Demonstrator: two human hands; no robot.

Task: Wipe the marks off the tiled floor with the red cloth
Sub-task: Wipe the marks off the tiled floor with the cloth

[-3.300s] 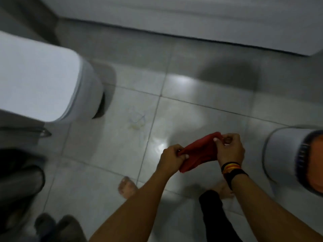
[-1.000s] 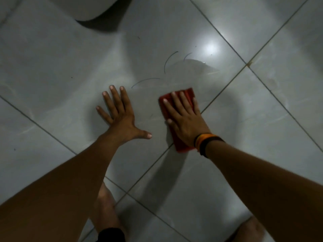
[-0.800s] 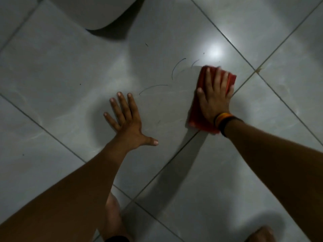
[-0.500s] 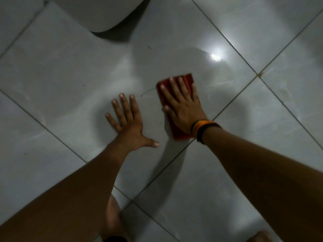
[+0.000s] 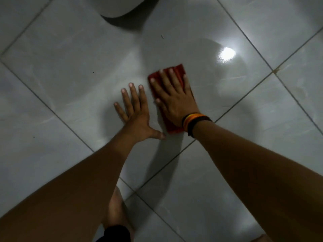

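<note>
Head camera looked straight down at a person crouched over the floor (image 5: 73,55), grey glossy tiles with dark grout lines running diagonally. Nearest the lens, a bare leg (image 5: 115,210) with a dark hem showed at the bottom edge between the two forearms. Left hand (image 5: 138,117) was flat on the tile, fingers spread wide, thumb out toward the right, holding nothing. Right hand (image 5: 174,100) sat just beside it, palm down and fingers splayed, pressing the cloth (image 5: 180,70) flat against the tile rather than pinching it. Cloth was red, folded to a narrow strip; its far end stuck out past the fingertips and its near end showed below the wrist, close to the left thumb tip. Orange, yellow and black bands (image 5: 194,122) were on the right wrist. Cloth lay on the big centre tile, just left of a grout line. Beyond it, a bright light reflection (image 5: 226,55) sat on a wet-looking sheen. Couldn't make out any pen-like marks around the cloth, only small dark specks. Farthest up, the rounded base of a white fixture (image 5: 120,6) met the top edge, with its shadow under it.
</note>
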